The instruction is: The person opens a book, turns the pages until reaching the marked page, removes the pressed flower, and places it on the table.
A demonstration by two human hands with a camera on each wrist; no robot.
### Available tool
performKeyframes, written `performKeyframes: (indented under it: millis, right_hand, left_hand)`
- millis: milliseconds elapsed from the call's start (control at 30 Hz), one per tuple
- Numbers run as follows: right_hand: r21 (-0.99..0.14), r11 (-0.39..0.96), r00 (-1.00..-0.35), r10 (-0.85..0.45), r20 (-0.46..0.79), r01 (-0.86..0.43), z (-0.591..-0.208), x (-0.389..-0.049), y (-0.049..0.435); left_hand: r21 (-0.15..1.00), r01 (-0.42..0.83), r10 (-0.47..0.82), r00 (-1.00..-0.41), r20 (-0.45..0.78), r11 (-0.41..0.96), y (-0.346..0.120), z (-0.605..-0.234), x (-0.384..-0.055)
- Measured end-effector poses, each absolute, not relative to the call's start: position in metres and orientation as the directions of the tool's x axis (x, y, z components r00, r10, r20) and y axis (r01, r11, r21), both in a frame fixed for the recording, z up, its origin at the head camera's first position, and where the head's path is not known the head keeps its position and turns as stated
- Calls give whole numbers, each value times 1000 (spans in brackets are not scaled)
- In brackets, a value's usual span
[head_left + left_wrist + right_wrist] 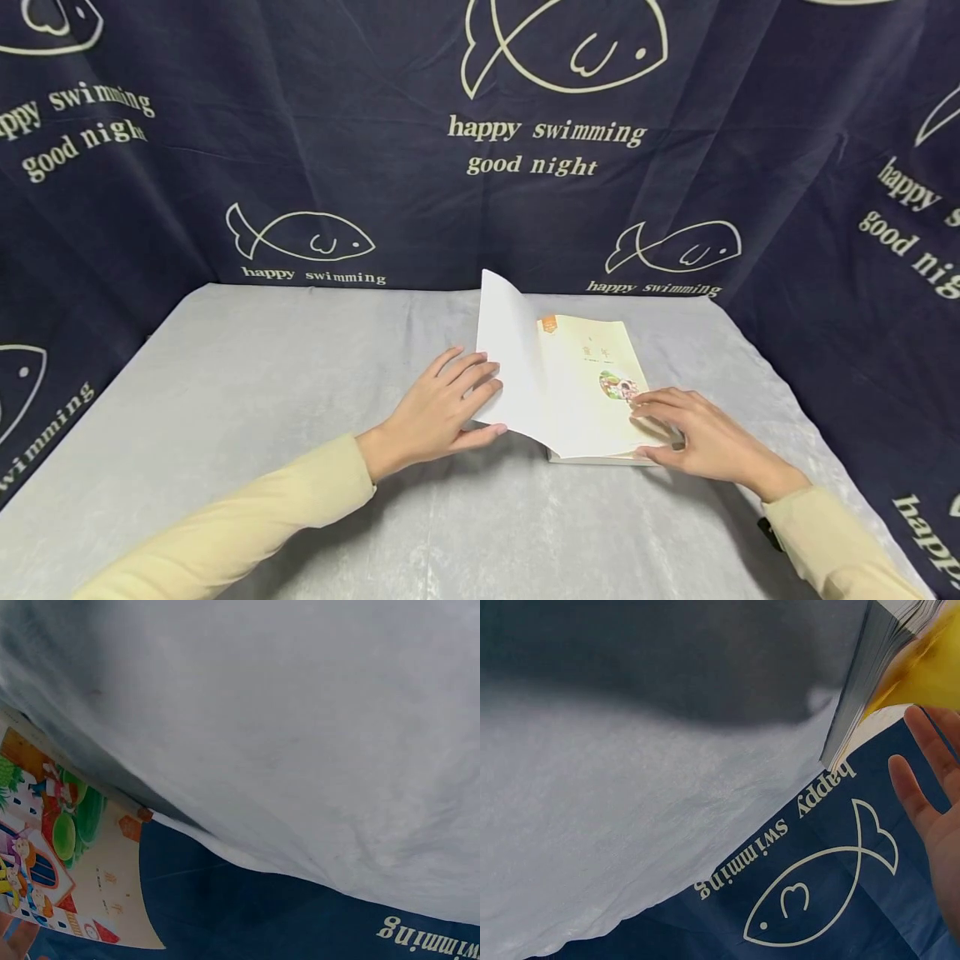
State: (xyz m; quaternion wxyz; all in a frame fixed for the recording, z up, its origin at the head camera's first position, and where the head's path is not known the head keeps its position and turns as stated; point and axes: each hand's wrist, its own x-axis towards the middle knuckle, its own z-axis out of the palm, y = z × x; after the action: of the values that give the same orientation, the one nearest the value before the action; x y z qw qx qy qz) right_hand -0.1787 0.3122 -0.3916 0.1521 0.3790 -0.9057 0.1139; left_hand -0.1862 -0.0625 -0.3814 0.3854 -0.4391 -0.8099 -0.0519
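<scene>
Navy fish-print curtain (427, 225); grey cloth (300, 367). We list: open book (581, 412); left hand (438, 408), fingers straight against raised cover (517, 367); right hand (708, 437) at page edge, pinching or not, we cannot tell.

Shows deep navy across the backdrop (420, 200), patterned with cream fish outlines (300, 237) and cream lettering (547, 131). Spreads pale grey, faintly mottled, over the tablecloth (315, 375). Lies plain white on the book's lifted leaf (504, 342), soft cream-yellow on the title page (577, 417), with an orange corner tag (549, 323), faint reddish characters (596, 352) and a green, red and white picture (618, 386). Mixes green, red, orange, blue and purple on the cream illustrated cover (105, 900). Runs greyish along the page edges (855, 682), beside a glossy yellow surface (930, 675) (of what, hard to tell). Is pale yellow on both sleeves (247, 508).
</scene>
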Motion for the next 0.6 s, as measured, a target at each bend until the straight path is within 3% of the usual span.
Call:
performKeyframes:
  millis: [600]
  right_hand:
    - [-60,656,-601,-647,470,-753,-387,-183,320]
  left_hand:
    - [-338,763,752,-278,598,551,-73,-389,-187]
